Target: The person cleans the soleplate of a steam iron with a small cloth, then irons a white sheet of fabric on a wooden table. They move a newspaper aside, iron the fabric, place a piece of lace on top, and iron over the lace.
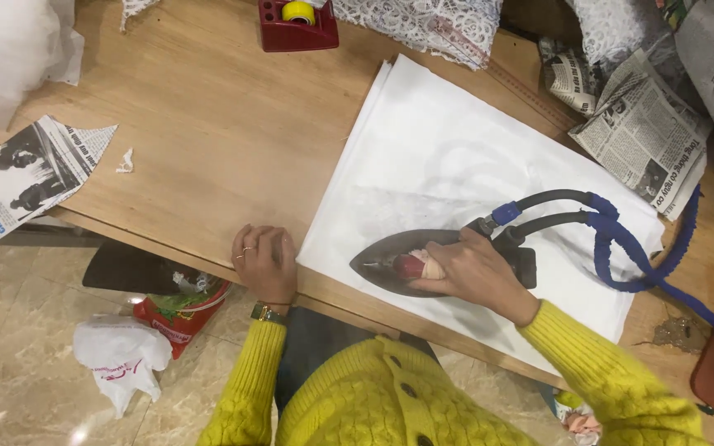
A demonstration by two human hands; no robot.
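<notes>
Yellow knitted sleeves point(605, 372) fill the lower centre of the frame. Right hand point(473, 268) is closed around the handle of a dark iron point(390, 263), which is seated flat on a white cloth point(440, 157) right of centre, tip pointing toward frame left. Left hand point(264, 260) is laid flat, fingers together, on the bare tabletop point(225, 124) at its near edge, just left of the cloth and near the iron's tip. Blue-wrapped cord point(630, 248) is seen trailing toward lower right.

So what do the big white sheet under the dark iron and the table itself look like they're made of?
The white sheet looks like thin matte fabric: soft creases, layered edges, though stiff paper is possible. The table appears to be light wood or wood veneer, with visible grain and a satin finish.
</notes>
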